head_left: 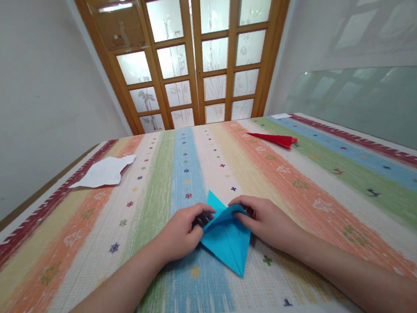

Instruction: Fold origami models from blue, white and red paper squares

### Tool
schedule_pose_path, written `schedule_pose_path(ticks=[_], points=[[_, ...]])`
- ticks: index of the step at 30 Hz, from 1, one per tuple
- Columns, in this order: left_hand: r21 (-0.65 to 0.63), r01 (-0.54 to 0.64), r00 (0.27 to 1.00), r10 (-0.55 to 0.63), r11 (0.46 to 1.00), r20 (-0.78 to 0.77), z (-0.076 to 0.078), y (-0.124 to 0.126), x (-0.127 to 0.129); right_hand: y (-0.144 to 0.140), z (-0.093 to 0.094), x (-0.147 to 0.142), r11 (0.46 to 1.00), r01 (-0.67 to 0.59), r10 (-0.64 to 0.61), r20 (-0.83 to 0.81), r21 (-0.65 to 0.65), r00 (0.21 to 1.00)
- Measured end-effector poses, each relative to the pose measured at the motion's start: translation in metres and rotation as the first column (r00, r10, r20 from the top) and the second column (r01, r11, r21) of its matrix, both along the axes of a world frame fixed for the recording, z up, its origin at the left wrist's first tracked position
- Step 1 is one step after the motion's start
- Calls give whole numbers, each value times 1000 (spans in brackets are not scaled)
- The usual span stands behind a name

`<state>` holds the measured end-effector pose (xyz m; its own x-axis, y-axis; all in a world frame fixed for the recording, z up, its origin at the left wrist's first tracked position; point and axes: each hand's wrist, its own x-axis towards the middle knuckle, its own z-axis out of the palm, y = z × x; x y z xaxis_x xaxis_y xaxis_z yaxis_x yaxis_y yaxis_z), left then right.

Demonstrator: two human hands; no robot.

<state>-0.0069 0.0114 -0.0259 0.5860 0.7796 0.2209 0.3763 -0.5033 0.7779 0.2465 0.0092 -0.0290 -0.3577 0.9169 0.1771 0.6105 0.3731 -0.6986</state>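
Observation:
A sheet of blue origami paper (228,242), partly folded, lies on the striped tablecloth (171,191) in front of me. One pointed corner faces the doors and another points toward me, with a crease running down to the near point. My left hand (186,229) pinches its left edge between thumb and curled fingers. On the other side my right hand (260,216) grips the upper right edge, fingers above and thumb toward me. Between the two hands a flap of the paper is lifted and bowed. Some fingertips are hidden behind it.
Farther off to the right lies a folded red paper piece (274,140), long and pointed. A crumpled white paper (105,172) rests at the left. Beyond the table's far edge stand wooden doors (193,52) with glass panes. A glass panel (368,103) leans at the right wall.

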Motion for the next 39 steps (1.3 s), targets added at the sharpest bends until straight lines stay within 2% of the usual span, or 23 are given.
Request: schedule_pose_path(ticks=[7, 14, 24, 33, 37, 39], points=[[-9, -4, 1000, 5, 1000, 28, -4, 4, -2, 2, 0, 2, 1000, 18, -18, 118, 8, 993], [-99, 31, 993, -20, 995, 118, -4, 7, 0, 1, 1, 2, 998, 64, -67, 197, 21, 978], [-18, -20, 1000, 19, 1000, -18, -3, 0, 3, 0, 1, 2, 999, 34, -38, 146, 33, 989], [40, -172, 978, 176, 984, -114, -12, -3, 12, -4, 4, -4, 999, 36, -40, 197, 22, 980], [142, -279, 937, 301, 950, -179, -16, 0, 15, -7, 7, -9, 999, 36, -37, 186, 9, 982], [212, -291, 918, 335, 933, -214, -15, 0, 17, -8, 7, -10, 999, 35, -36, 174, 12, 984]])
